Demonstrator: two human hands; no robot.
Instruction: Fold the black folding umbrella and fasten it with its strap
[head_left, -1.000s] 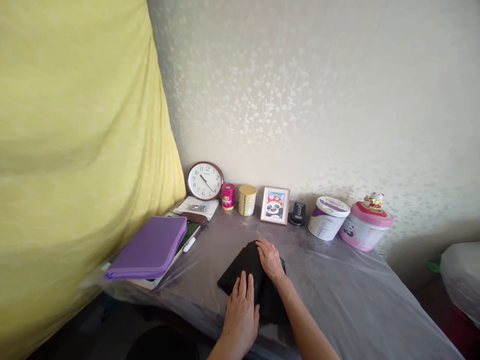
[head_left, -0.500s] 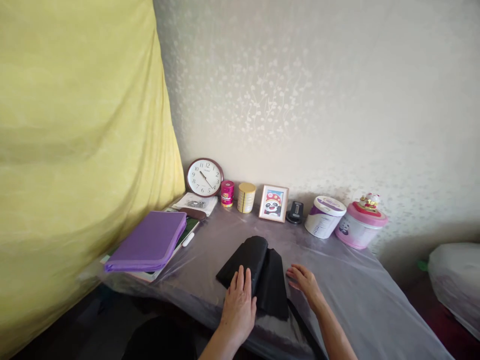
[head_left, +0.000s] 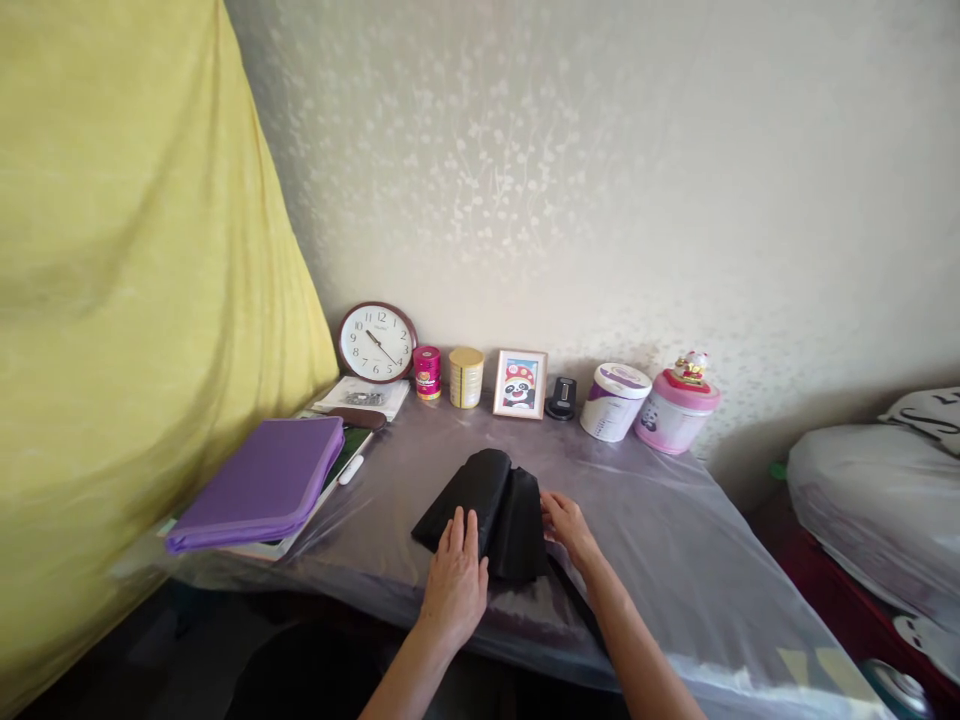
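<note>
A folded black cloth (head_left: pixel 465 500) with a slight sheen lies near the front of the table, its right part a separate flap. From its lower right side a long black strap (head_left: pixel 574 595) runs down toward the table edge, partly hidden by my right forearm. My left hand (head_left: pixel 456 580) rests flat on the left part, fingers stretched out. At the right edge of the flap is my right hand (head_left: pixel 568 525), its fingers bent around that edge; the fingertips are partly hidden.
A purple folder (head_left: pixel 259 480) lies on papers at left, near a brown case (head_left: pixel 358 418). Along the wall stand a clock (head_left: pixel 377 342), a pink can (head_left: pixel 427 373), a yellow-lidded can (head_left: pixel 466 378), a panda picture frame (head_left: pixel 520 384), a black stapler-like object (head_left: pixel 561 398) and two tubs (head_left: pixel 615 402).
My right hand has moved left from beside the black cloth to its right edge. My left hand stays flat on the cloth. The camera view has shifted right.
</note>
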